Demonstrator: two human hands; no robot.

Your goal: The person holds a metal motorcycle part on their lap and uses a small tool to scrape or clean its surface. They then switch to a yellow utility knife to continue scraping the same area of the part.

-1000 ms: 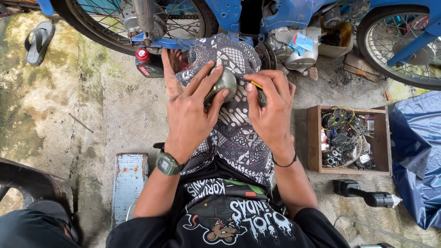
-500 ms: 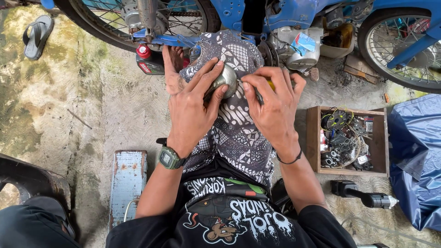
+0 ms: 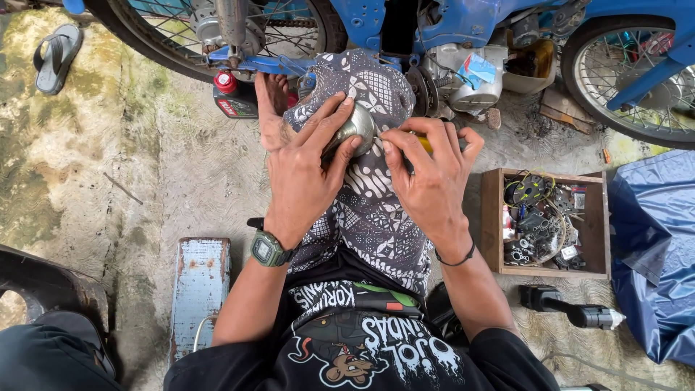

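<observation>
Left hand (image 3: pixel 308 177): grip is closing round a rounded, dull silver metal part (image 3: pixel 355 130), fingers curving over its dome, thumb side pressing it against the raised knee. Right hand (image 3: pixel 427 177): grip is pinching narrow on a slim yellow-handled tool (image 3: pixel 422 143), its tip meeting the metal part's right edge. The part is resting on the patterned black-and-white trousers (image 3: pixel 373 210), just below the blue motorcycle frame (image 3: pixel 463 22).

Compared with a second ago, both hands are sitting in the same hold; the part is showing slightly more of its shiny face, and the view is shifting a little.

Around the grip: a green digital wristwatch (image 3: pixel 268 250) is circling the left wrist, a thin dark band (image 3: pixel 457 258) the right. A bare foot (image 3: pixel 271 108) is resting beside a black oil bottle with a red cap (image 3: pixel 230 98). A square wooden box (image 3: pixel 544 221) of tangled wires and small metal bits is lying to the right on rough, stained concrete floor (image 3: pixel 159 166). A worn pale-blue stool (image 3: pixel 199 279) is standing to the left, a grey sandal (image 3: pixel 56 56) well apart, a blue tarpaulin (image 3: pixel 651 253) at the far right, a black torch-like tool (image 3: pixel 572 308) near the box.
</observation>
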